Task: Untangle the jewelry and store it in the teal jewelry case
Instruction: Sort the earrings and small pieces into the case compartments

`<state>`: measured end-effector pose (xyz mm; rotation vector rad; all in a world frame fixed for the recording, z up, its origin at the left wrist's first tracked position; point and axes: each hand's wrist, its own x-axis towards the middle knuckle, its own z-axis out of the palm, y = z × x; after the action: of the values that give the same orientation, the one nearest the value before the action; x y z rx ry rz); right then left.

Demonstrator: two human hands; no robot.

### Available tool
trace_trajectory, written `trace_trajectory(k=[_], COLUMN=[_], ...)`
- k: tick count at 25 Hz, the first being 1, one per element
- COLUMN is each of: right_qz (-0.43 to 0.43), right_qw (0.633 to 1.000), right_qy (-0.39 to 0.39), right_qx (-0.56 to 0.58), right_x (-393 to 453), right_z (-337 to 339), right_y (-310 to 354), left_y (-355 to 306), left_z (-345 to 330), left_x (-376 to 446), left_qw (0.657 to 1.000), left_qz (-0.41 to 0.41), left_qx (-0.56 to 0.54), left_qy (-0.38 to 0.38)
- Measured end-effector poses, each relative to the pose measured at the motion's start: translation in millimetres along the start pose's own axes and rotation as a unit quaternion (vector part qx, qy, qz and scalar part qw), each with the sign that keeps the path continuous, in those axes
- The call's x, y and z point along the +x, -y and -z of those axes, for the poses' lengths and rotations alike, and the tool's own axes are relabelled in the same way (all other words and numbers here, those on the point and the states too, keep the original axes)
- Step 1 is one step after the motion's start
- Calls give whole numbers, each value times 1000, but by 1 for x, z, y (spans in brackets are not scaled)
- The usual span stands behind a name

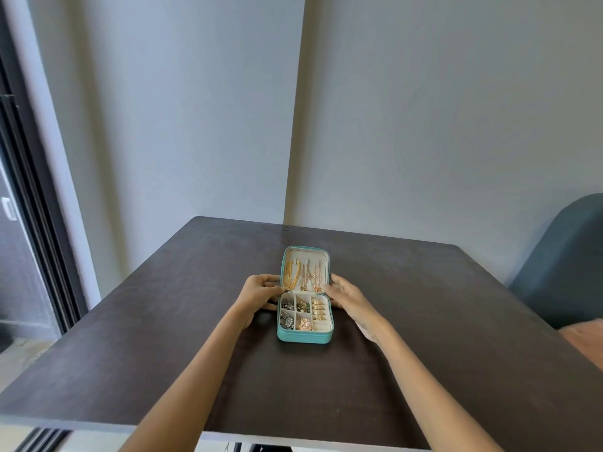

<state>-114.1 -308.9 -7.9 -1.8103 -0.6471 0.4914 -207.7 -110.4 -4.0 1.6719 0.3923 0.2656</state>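
Teal jewelry case (305, 336) open, lid away | left hand (261, 293) grips hinge side | right hand (347, 296) relaxed alongside

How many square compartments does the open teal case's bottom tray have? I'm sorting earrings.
4, in a two-by-two grid on the left of the teal zip jewelry case: back-left, back-right, front-left, front-right. Each holds jewelry.

dark table (163, 321), open teal case (305, 337)

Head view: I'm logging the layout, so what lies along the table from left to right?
Left hand → teal jewelry case → right hand → blue-grey chair.
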Motion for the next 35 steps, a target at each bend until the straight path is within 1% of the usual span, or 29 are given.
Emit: trace_trajectory(k=[4, 6, 10, 14, 22, 35], right_qz=[12, 11, 1, 8, 2, 8], right_qw=[999, 998, 997, 997, 998, 996], right_qy=[46, 56, 42, 33, 38, -22], right_qx=[-21, -33, -63, -69, -41, -86], right_x=[-2, -2, 0, 0, -4, -3], right_z=[2, 3, -1, -3, 0, -9], right_y=[3, 1, -1, -1, 4, 1], left_y=[-1, -1, 0, 1, 2, 3], left_z=[-1, -1, 0, -1, -1, -1], left_x=[0, -1, -1, -1, -3, -1], left_qw=[1000, 1000, 1000, 1000, 1000, 1000], left_qz=[0, -3, -4, -3, -6, -8], left_qx=[4, 3, -1, 2, 6, 2], left_qy=[-2, 0, -2, -5, -11, -11])
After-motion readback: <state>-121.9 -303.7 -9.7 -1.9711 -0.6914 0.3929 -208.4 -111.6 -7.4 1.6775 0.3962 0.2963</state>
